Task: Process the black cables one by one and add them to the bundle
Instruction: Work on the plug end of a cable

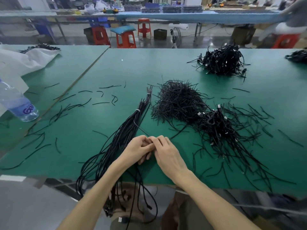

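One long green bench (pixel 116 67) carries everything. Biggest on it is the bundle (pixel 126 130), a sheaf of long black cables banded in white. Its long axis runs from the near edge, where the tails hang off, up and away toward the bench's middle. Right of it sits a mound of short ties (pixel 177 100). Against that mound's near right side is a heap (pixel 216 127) of coiled cables with plugs showing. A far heap (pixel 222 62) lies well apart at the back right.

Both hands meet at the bundle's near right side. The left hand (pixel 140 147) and right hand (pixel 167 153) are curled, fingertips together, pinching a thin black strand (pixel 142 129) that slants up-left toward the bundle. Whether it is a cable or a tie, I cannot tell. The left hand lies over the bundle's near cables and is the nearer to it, so laying a cable in looks like a short move leftward along that diagonal. The coiled heap lies ahead and right, nearer the right hand, which looks best placed to fetch the next one.
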A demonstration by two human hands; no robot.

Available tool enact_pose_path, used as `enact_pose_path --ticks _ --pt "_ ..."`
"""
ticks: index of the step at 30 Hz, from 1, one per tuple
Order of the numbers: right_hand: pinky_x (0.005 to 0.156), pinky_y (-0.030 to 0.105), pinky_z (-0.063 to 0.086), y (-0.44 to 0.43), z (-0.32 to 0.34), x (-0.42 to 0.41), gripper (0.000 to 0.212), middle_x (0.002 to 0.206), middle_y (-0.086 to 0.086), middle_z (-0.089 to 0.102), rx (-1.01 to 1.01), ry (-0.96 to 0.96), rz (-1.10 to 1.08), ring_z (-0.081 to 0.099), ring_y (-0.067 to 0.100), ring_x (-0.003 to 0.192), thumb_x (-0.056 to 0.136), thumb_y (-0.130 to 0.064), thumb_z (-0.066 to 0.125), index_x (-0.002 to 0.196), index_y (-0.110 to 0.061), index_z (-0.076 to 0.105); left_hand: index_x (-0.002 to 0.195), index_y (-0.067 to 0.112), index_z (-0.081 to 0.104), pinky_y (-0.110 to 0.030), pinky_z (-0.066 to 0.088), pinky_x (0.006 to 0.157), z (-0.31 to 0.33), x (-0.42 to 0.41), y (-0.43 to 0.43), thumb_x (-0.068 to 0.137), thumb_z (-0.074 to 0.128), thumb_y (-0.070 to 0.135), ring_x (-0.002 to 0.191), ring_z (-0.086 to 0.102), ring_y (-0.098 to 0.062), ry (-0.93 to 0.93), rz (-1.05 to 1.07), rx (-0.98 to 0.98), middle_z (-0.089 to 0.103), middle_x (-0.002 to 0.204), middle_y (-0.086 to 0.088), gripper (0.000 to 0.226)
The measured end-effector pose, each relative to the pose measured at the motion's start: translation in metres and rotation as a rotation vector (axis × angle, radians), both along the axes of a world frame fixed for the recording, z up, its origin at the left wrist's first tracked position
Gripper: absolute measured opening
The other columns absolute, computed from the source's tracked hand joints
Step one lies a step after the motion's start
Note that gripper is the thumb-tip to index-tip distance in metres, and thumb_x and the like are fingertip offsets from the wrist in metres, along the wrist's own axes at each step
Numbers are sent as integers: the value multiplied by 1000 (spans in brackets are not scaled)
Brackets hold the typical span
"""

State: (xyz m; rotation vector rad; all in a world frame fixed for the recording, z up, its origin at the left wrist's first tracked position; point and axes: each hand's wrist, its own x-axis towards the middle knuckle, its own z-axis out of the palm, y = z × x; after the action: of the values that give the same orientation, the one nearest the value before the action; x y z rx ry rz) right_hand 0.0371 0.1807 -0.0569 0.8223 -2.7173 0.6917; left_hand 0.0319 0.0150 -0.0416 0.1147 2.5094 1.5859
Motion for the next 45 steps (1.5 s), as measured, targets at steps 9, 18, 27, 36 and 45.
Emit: enact_pose_path --ticks 9,18,27,36,45 --pt "74 37 50 -2 4 1 12 95 4 57 14 64 -97 52 22 84 106 -14 49 102 -9 59 133 18 58 -37 56 69 30 21 -34 101 64 33 72 65 -29 -252 -237 220 68 87 -7 36" --pt "58 29 33 0 7 -2 26 83 -3 46 -240 -169 -196 41 11 57 111 -30 31 89 -19 39 93 8 58 -32 49 89 50 49 -70 110 48 35 87 65 -27 -252 -593 123 67 91 -11 34" --pt "61 26 42 0 4 1 20 84 -8 46 -187 -67 -66 46 11 62 109 -27 40 91 -20 47 114 7 63 -14 27 35 80 -5 -76 110 42 41 43 21 -4 -209 -19 1135 36 63 11 40" --pt "51 29 40 6 7 -1 27 82 -9 43 -378 -149 -142 44 17 58 108 -29 38 83 -20 43 124 12 71 -24 46 71 52 -33 -73 102 58 25 68 52 -10 -5 323 1332 58 82 6 28" --pt "59 32 47 5 11 -1 15 94 -10 48 -331 -186 -162 52 14 65 107 -28 42 96 -22 49 138 32 58 -38 31 112 14 -36 -31 85 79 30 132 38 -23 127 185 -568 45 138 -1 57"
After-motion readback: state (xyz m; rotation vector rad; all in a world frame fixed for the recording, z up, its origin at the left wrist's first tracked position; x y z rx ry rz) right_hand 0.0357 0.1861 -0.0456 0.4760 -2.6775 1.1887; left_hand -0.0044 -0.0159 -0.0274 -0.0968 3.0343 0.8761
